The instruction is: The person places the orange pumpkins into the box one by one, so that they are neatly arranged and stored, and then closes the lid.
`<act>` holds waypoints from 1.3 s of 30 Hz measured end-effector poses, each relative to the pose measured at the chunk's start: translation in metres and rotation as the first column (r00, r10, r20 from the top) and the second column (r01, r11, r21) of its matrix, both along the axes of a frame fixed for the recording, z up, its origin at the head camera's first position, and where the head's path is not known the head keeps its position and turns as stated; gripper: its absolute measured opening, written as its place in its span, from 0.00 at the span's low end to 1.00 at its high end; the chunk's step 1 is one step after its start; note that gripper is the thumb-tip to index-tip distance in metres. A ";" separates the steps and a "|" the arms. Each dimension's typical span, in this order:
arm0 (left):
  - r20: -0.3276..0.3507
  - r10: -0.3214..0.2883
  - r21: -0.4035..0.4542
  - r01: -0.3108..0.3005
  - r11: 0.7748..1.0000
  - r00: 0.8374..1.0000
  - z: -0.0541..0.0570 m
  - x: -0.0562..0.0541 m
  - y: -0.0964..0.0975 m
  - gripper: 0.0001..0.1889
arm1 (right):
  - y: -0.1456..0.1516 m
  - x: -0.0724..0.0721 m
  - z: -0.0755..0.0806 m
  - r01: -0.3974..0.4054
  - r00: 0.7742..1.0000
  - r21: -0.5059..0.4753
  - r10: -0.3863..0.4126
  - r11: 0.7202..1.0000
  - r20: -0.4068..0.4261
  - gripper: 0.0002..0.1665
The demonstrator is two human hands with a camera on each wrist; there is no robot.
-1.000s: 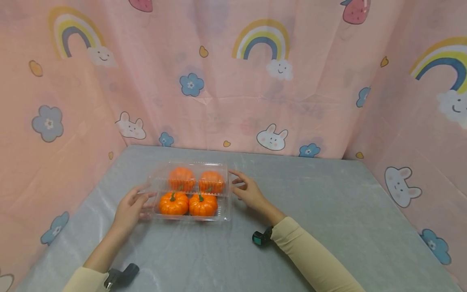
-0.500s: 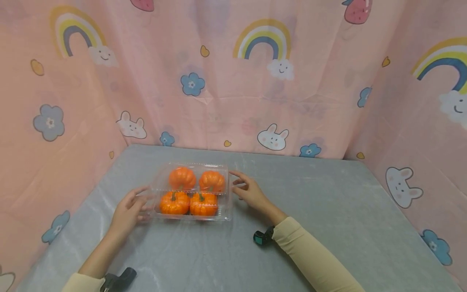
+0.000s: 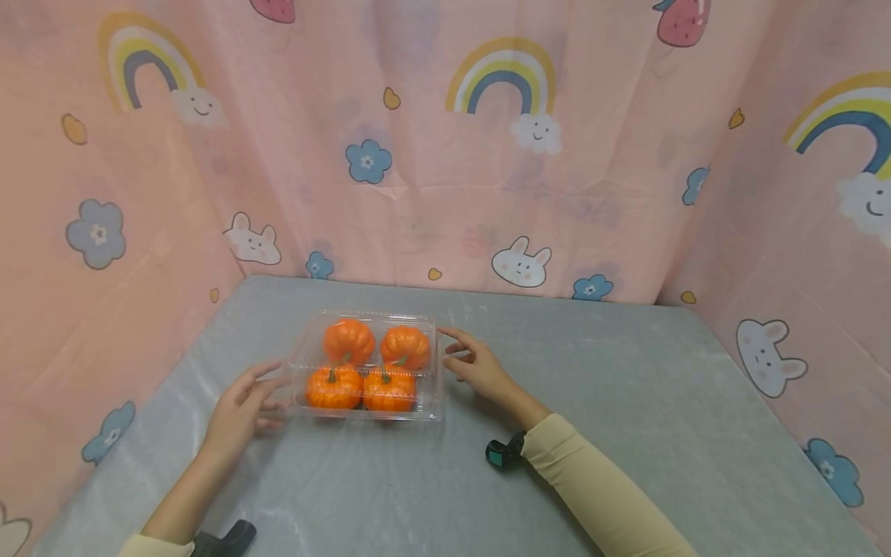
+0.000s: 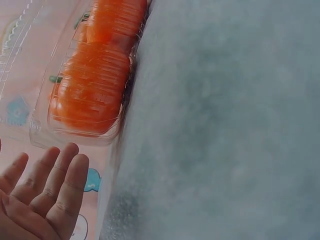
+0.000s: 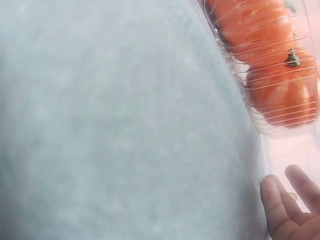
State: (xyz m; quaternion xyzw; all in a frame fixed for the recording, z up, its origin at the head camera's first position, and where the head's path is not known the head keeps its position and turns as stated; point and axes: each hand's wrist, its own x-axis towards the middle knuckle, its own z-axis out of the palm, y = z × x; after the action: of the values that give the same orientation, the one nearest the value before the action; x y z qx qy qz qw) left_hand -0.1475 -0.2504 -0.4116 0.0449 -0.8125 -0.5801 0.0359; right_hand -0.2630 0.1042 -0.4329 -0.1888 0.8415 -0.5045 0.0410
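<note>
A clear plastic clamshell box stands on the table, left of the middle, holding several small orange pumpkins in two rows. Its see-through lid lies over both rows. My left hand is by the box's left end, fingers extended; the left wrist view shows its palm and fingertips just off the box's corner. Across from it, my right hand is at the right end with fingers loosely bent and holding nothing. In the right wrist view, those fingers are apart from the ribbed plastic side.
A grey cloth covers the table. Pink printed curtains enclose it at the back and both sides. Dark wrist-worn devices show on both forearms.
The lid has come down over the front row of pumpkins. My left hand has let go of the box and drawn back a little to the left; the right hand stays in place.
</note>
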 end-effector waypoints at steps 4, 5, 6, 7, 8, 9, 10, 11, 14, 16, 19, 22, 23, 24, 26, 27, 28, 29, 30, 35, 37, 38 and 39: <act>-0.013 -0.001 -0.007 0.001 1.000 1.000 -0.002 0.001 -0.001 0.24 | 0.000 0.000 0.000 0.003 1.000 0.007 -0.003 1.000 0.011 0.31; -0.021 -0.004 -0.005 0.004 1.000 1.000 -0.002 0.002 -0.002 0.24 | 0.000 0.000 0.000 0.003 1.000 0.006 -0.003 1.000 0.011 0.31; -0.028 -0.007 -0.003 0.007 1.000 1.000 -0.002 0.002 -0.002 0.24 | 0.000 0.000 -0.001 0.005 1.000 0.007 -0.005 1.000 0.012 0.31; -0.034 -0.011 0.001 0.011 1.000 0.999 -0.003 0.003 -0.002 0.24 | 0.000 -0.001 -0.001 0.006 1.000 0.007 -0.006 1.000 0.015 0.31; -0.040 -0.015 0.003 0.015 1.000 0.999 -0.002 0.004 -0.002 0.24 | 0.000 -0.001 -0.001 0.007 1.000 0.007 -0.007 1.000 0.016 0.31; -0.042 -0.021 0.001 0.021 1.000 0.999 -0.002 0.004 -0.002 0.24 | 0.001 -0.001 -0.001 0.009 1.000 0.007 -0.009 1.000 0.019 0.31; -0.045 -0.024 0.000 0.024 1.000 0.999 -0.002 0.005 -0.002 0.24 | 0.001 -0.001 -0.001 0.008 1.000 0.009 -0.008 1.000 0.020 0.31; -0.045 -0.028 -0.002 0.028 1.000 0.999 -0.002 0.006 -0.003 0.24 | 0.001 -0.001 -0.001 0.007 1.000 0.008 -0.007 1.000 0.019 0.31; -0.044 -0.036 -0.010 0.035 0.999 0.998 -0.002 0.007 -0.003 0.25 | 0.001 0.000 0.000 -0.003 1.000 0.011 0.003 1.000 0.020 0.31; -0.045 -0.037 -0.007 0.037 0.999 0.998 -0.003 0.008 -0.003 0.25 | 0.002 0.001 0.002 -0.012 1.000 0.015 0.011 1.000 0.022 0.31; -0.048 -0.043 0.000 0.043 0.999 0.998 -0.003 0.008 -0.003 0.25 | 0.003 0.002 0.004 -0.016 0.999 0.023 0.015 1.000 0.035 0.31; -0.054 -0.052 0.001 0.052 0.999 0.997 -0.003 0.009 -0.003 0.24 | 0.004 0.006 0.007 -0.014 0.999 0.029 0.013 0.999 0.048 0.31; -0.054 -0.054 -0.001 0.054 0.999 0.997 -0.003 0.009 -0.003 0.24 | 0.005 0.007 0.008 -0.015 0.999 0.033 0.013 0.999 0.045 0.31; -0.055 -0.056 -0.004 0.056 0.998 0.997 -0.003 0.009 -0.003 0.24 | 0.006 0.009 0.008 -0.018 0.999 0.033 0.017 0.999 0.039 0.31; -0.052 -0.058 -0.011 0.057 0.998 0.997 -0.003 0.009 -0.003 0.24 | 0.009 0.014 0.010 -0.026 0.999 0.030 0.025 0.999 0.034 0.30; -0.049 -0.059 -0.014 0.058 0.998 0.997 -0.003 0.009 -0.003 0.24 | 0.010 0.016 0.011 -0.033 0.999 0.023 0.033 0.999 0.027 0.29; -0.046 -0.060 -0.015 0.059 0.998 0.997 -0.003 0.009 -0.003 0.24 | 0.011 0.019 0.012 -0.039 0.999 0.014 0.039 0.999 0.023 0.28; -0.042 -0.060 -0.014 0.059 0.998 0.997 -0.003 0.009 -0.003 0.24 | 0.011 0.023 0.013 -0.048 0.999 0.000 0.048 0.999 0.020 0.28; -0.039 -0.061 -0.012 0.060 0.998 0.997 -0.003 0.008 -0.003 0.24 | 0.012 0.026 0.014 -0.054 0.998 -0.017 0.054 0.998 0.019 0.27; -0.030 -0.070 0.000 0.070 0.998 0.997 -0.001 0.008 -0.004 0.23 | 0.012 0.044 0.020 -0.084 0.996 -0.034 0.085 0.996 0.007 0.24; -0.030 -0.077 -0.003 0.077 0.997 0.997 -0.001 0.009 -0.004 0.23 | 0.011 0.052 0.021 -0.096 0.995 -0.026 0.096 0.995 0.013 0.24; -0.030 -0.081 -0.004 0.081 0.997 0.996 -0.001 0.008 -0.003 0.23 | 0.010 0.055 0.022 -0.100 0.995 -0.024 0.100 0.995 0.021 0.25; -0.031 -0.085 -0.006 0.085 0.996 0.996 -0.001 0.008 -0.003 0.23 | 0.009 0.059 0.022 -0.102 0.994 -0.022 0.103 0.995 0.028 0.25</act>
State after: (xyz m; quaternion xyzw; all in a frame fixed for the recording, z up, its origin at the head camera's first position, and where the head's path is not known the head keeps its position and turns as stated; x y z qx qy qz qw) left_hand -0.1391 -0.2537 -0.4126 0.0010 -0.8144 -0.5798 0.0240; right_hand -0.2043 0.1135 -0.4106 -0.2247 0.8248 -0.5131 0.0772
